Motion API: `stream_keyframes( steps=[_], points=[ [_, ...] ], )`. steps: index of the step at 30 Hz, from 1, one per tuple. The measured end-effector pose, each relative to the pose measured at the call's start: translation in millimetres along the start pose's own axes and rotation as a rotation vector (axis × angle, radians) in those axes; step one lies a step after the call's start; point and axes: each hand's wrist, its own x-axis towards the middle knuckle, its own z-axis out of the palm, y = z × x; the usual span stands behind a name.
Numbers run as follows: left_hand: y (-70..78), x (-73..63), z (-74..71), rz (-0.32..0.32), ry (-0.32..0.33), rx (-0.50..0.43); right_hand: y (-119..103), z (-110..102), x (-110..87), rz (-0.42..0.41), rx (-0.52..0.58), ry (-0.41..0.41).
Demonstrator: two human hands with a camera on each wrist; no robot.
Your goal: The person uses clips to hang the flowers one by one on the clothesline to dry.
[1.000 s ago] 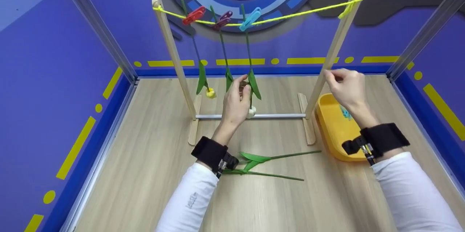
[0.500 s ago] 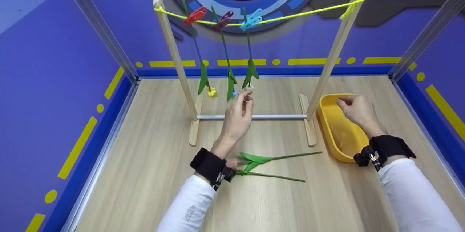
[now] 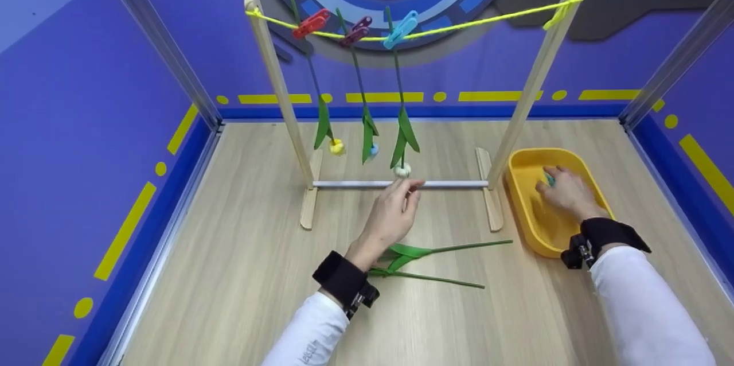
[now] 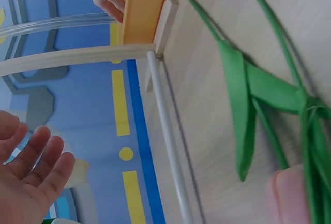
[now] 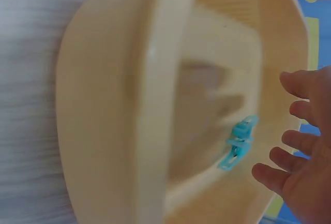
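My right hand (image 3: 567, 191) reaches into the yellow tray (image 3: 536, 248), fingers spread over teal clothespins (image 5: 239, 144) on its floor and apart from them in the right wrist view. My left hand (image 3: 391, 211) is in front of the rack, loosely bent and holding nothing, just below the white flower (image 3: 402, 170). That flower hangs head down from a light blue clothespin (image 3: 401, 30) on the yellow string (image 3: 487, 19). Left of it, a blue flower (image 3: 373, 151) hangs from a purple clothespin (image 3: 356, 31) and a yellow flower (image 3: 336, 147) from a red clothespin (image 3: 311, 23).
Two green-stemmed flowers lie on the table before the rack, the upper stem (image 3: 470, 246) and lower stem (image 3: 438, 280) pointing right. One has a pink bloom (image 4: 289, 195). Wooden posts (image 3: 274, 79) and a grey crossbar (image 3: 453, 184) form the rack.
My right hand has moved from beside the right post down into the tray. My left hand has left the white flower and come lower and nearer. The flower swung and now hangs down.
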Motion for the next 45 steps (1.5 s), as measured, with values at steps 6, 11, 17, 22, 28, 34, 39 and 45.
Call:
stream_keyframes(
  steps=[6,11,17,22,28,34,39,45],
  points=[
    [-2.2,-7.3,11.1,-0.012,-0.042,0.037,5.9,4.3,1.6,0.003,-0.016,-0.098],
    [-2.8,-7.4,13.3,-0.015,-0.042,0.025,5.5,10.6,4.0,-0.016,-0.036,-0.119],
    [-2.5,-6.6,13.6,-0.01,-0.046,0.026,9.4,10.8,5.5,0.007,-0.027,-0.149],
    [-3.4,-7.1,14.0,-0.033,-0.038,0.022,14.0,9.5,6.5,0.014,-0.027,-0.2],
    [-6.2,-6.9,15.6,-0.042,-0.036,0.013,15.6,12.1,6.4,-0.013,-0.049,-0.203],
    [-9.3,-9.2,15.1,-0.05,-0.051,-0.002,9.5,18.1,1.5,-0.041,-0.068,-0.207],
    [-10.6,-10.5,14.6,-0.059,-0.054,-0.015,1.6,25.5,-6.5,-0.069,-0.105,-0.226],
    [-12.1,-12.7,15.2,-0.052,-0.071,-0.015,-0.2,32.5,-23.4,-0.162,-0.147,-0.165]
  ],
)
